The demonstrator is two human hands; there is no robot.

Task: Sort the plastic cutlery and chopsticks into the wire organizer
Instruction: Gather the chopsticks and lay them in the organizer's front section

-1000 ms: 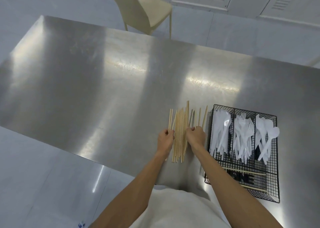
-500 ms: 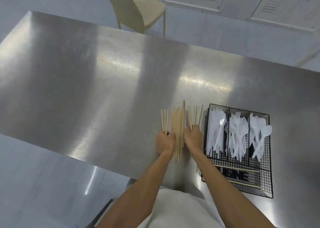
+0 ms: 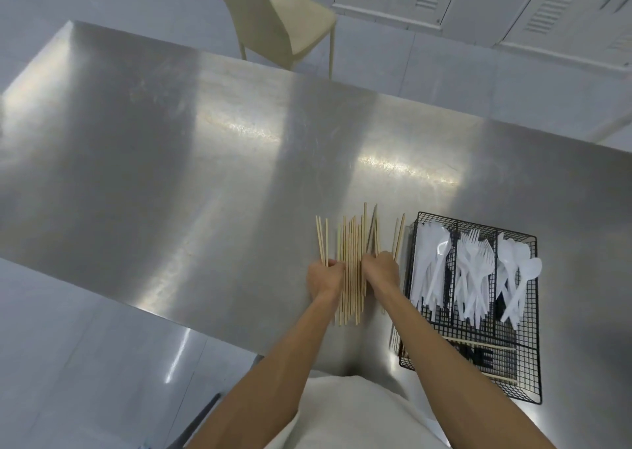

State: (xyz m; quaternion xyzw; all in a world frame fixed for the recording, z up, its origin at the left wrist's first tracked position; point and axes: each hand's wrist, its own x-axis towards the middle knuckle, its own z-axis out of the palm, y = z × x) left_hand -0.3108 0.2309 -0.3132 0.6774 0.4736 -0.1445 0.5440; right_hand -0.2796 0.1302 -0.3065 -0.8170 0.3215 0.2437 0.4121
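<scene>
Left hand (image 3: 325, 276) and right hand (image 3: 381, 271) clutch tan chopsticks (image 3: 352, 243) (ends uneven).

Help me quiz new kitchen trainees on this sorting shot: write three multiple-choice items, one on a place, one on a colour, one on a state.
1. Which wire organizer compartment holds the forks? A left; B middle; C right.
2. What colour is the wire organizer? A black; B white; C red.
3. Most chopsticks are: A sorted in the organizer; B loose on the table; C tied in a bundle.

1 B: forks lie between knives and spoons.
2 A: its mesh is black.
3 B: left hand and right hand hold them on the steel.
</scene>
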